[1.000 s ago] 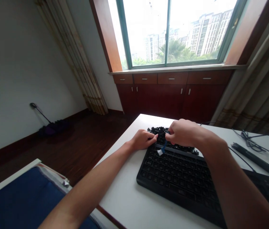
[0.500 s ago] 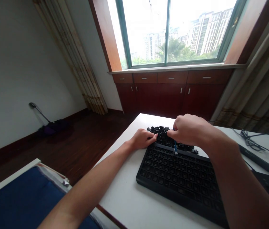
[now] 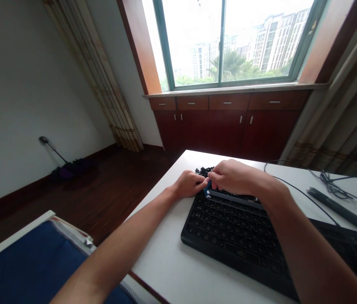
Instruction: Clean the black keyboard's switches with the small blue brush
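A black keyboard [image 3: 232, 238] lies on the white table [image 3: 162, 249], with most of its keys in place. Loose black keycaps [image 3: 202, 171] are heaped along its far edge, partly hidden behind my hands. My left hand [image 3: 189, 184] rests at the keyboard's far left corner, fingertips by the heap. My right hand [image 3: 233, 177] is over the far edge, its fingers pinching a small blue tool [image 3: 207, 191] close to my left fingertips. The tool's exact kind is hidden by my fingers.
To the right lie a black bar [image 3: 338, 209] with tangled black cables [image 3: 332, 188] and a second dark keyboard [image 3: 349, 249]. A blue cushion [image 3: 29, 266] sits at lower left. Cabinets stand under the window, and a mop [image 3: 67, 171] lies against the wall.
My right hand has moved left toward my left hand, carrying the blue tool to the keyboard's far left corner. It now covers more of the keycap heap. My left hand has barely moved.
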Motion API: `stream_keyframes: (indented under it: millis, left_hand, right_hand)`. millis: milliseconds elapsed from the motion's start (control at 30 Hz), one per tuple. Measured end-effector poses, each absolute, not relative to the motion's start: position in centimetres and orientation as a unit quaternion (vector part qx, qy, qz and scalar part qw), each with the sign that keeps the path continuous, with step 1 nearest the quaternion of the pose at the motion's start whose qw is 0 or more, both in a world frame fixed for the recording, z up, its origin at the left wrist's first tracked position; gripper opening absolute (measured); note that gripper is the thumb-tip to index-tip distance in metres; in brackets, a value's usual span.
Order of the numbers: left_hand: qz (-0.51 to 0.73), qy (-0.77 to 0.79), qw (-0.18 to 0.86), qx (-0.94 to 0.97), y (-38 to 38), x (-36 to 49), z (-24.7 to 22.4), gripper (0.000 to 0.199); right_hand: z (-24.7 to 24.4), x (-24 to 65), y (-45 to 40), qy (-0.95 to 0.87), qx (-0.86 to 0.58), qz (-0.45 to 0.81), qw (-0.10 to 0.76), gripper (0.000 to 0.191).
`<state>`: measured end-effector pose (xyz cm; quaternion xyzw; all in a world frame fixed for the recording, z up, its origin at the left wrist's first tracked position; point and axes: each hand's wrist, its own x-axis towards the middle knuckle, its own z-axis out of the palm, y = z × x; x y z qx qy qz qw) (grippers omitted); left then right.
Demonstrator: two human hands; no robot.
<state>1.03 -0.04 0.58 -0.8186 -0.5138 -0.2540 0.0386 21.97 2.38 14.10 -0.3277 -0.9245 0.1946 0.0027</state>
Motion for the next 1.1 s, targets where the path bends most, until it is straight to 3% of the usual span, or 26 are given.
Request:
stream_keyframes:
  millis: [233,500,933,1100]
  left_hand:
    - [-0.247,-0.504,0.019,-0.827,-0.3,0.9,0.9,0.039]
    - [-0.247,-0.515,0.033,-0.820,-0.3,1.3,1.1,0.047]
    - [-0.250,-0.520,0.034,-0.816,-0.4,1.5,1.2,0.051]
    - [-0.246,-0.521,0.035,-0.817,-0.3,1.5,1.2,0.051]
  right_hand:
    - [14.5,22.4,2.7,-0.916,-0.308,0.256,0.030,0.041]
    - [13.8,22.0,2.7,-0.912,-0.389,0.132,0.013,0.035]
    - [15.4,22.3,1.7,-0.880,-0.469,0.070,-0.033,0.043]
    - [15.9,22.4,1.3,-0.884,-0.463,0.060,-0.014,0.036]
